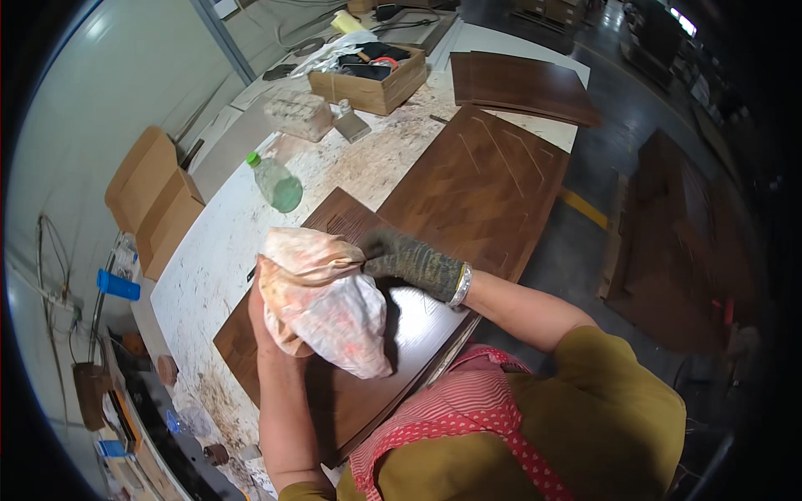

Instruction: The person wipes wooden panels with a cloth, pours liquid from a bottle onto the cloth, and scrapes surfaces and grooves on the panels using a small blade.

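I see the right hand (401, 260), in a speckled dark knit glove (430, 271), with its fingertips drawn in on a gathered fold of the cloth (322, 292), which looks pinched there. The left hand (257, 302) is mostly buried under the same cloth, so I cannot tell how its fingers are set. The cloth bunches above the near brown boards (334, 417), between the two forearms. My main worry is that it hides the left hand and the surface below; a loose tail could drag across the boards, and any grit caught in it might scratch their glossy face. A push off-centre could also slide the top board, since they lie stacked and the edges look slick. The cloth is soft, creased and pale, blotched with pink and orange stains. The boards are flat and straight-edged, and the top one shows grain and throws a bright glare. Beyond them lies a wide board (468, 188) with a patchwork of brown tones and thin pale lines. The white table (200, 284) is crusted with brown residue. A clear, greenish bottle (278, 184) stands on it, which I judge a stray elbow could topple.
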Action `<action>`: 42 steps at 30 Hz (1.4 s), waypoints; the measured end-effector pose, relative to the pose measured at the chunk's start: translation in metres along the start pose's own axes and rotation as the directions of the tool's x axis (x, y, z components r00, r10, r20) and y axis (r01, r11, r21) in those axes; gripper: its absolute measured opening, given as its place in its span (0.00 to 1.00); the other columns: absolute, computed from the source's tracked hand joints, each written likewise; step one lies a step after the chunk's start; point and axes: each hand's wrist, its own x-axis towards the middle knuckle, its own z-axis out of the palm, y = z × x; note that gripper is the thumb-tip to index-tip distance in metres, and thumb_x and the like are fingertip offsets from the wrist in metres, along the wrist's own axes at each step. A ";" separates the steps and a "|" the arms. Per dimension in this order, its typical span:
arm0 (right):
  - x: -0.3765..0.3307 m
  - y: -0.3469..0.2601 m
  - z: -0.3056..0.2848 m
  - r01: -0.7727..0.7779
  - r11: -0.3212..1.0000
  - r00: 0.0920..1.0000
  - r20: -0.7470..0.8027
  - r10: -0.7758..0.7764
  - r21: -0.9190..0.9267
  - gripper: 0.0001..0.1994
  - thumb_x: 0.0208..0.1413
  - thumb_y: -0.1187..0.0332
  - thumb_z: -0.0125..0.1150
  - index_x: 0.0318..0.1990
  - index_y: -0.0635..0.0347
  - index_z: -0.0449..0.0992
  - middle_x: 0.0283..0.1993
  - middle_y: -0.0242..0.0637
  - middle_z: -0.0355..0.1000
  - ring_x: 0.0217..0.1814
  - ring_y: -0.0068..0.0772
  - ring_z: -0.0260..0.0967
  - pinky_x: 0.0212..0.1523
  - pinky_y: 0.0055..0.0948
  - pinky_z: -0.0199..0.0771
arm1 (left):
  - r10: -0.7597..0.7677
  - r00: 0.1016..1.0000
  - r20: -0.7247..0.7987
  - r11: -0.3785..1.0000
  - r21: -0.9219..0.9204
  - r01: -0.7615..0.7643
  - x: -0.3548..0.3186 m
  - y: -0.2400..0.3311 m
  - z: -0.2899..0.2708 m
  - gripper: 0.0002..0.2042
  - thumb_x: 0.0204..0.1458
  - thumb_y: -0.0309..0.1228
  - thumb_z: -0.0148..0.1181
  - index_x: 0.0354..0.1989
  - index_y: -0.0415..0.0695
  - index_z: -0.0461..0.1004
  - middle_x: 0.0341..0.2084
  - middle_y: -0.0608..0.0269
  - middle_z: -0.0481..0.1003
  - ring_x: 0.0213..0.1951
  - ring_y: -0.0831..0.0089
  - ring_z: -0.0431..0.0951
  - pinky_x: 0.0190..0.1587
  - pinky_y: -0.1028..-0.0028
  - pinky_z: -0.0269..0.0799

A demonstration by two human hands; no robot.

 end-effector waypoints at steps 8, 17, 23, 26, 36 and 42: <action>-0.022 -0.030 0.009 0.277 0.793 0.942 0.009 -0.335 0.542 0.33 0.52 0.56 0.62 0.60 0.66 0.59 0.58 0.42 0.64 0.59 0.30 0.62 0.59 0.30 0.61 | 0.015 1.000 -0.027 0.993 0.119 -0.012 0.072 -0.016 0.018 0.25 0.59 0.47 0.45 0.56 0.39 0.61 0.46 0.51 0.69 0.45 0.58 0.73 0.50 0.61 0.70; -0.027 0.032 -0.005 -0.187 0.416 0.982 0.178 0.062 0.890 0.17 0.61 0.68 0.46 0.55 0.63 0.65 0.52 0.38 0.69 0.52 0.28 0.67 0.56 0.29 0.66 | 0.661 0.746 -0.086 0.466 0.825 -0.318 0.168 0.105 -0.075 0.11 0.56 0.37 0.52 0.44 0.46 0.70 0.34 0.66 0.74 0.38 0.77 0.72 0.40 0.74 0.66; -0.039 -0.008 0.002 -0.100 0.508 0.990 0.035 0.136 0.856 0.22 0.53 0.74 0.57 0.55 0.68 0.63 0.51 0.42 0.69 0.52 0.32 0.68 0.53 0.31 0.69 | 0.623 0.779 -0.070 0.105 0.994 0.005 0.246 0.095 -0.134 0.50 0.38 0.42 0.70 0.65 0.41 0.41 0.58 0.42 0.57 0.58 0.55 0.60 0.57 0.63 0.59; -0.041 -0.006 0.000 -0.168 0.401 0.962 0.061 0.266 0.900 0.18 0.50 0.77 0.60 0.50 0.68 0.68 0.44 0.42 0.73 0.45 0.32 0.72 0.48 0.29 0.73 | 0.544 0.835 -0.080 0.195 0.980 -0.033 0.270 0.087 -0.131 0.57 0.36 0.46 0.71 0.66 0.42 0.34 0.61 0.41 0.51 0.61 0.56 0.57 0.60 0.65 0.56; -0.013 0.084 0.004 -0.222 0.217 0.975 0.218 0.043 0.951 0.19 0.57 0.71 0.54 0.56 0.64 0.64 0.52 0.36 0.68 0.52 0.26 0.66 0.52 0.27 0.69 | 0.685 0.654 0.322 -0.078 0.924 -0.374 0.204 0.107 -0.075 0.16 0.51 0.32 0.58 0.46 0.39 0.69 0.37 0.60 0.74 0.40 0.71 0.72 0.45 0.72 0.65; -0.018 0.034 0.007 -0.095 0.377 0.994 0.065 0.091 0.921 0.23 0.57 0.67 0.53 0.59 0.64 0.60 0.57 0.38 0.64 0.58 0.30 0.63 0.60 0.30 0.62 | 0.121 0.754 0.646 -0.737 0.567 -0.367 0.030 0.084 0.015 0.23 0.34 0.21 0.62 0.45 0.43 0.71 0.32 0.55 0.71 0.37 0.56 0.71 0.40 0.66 0.68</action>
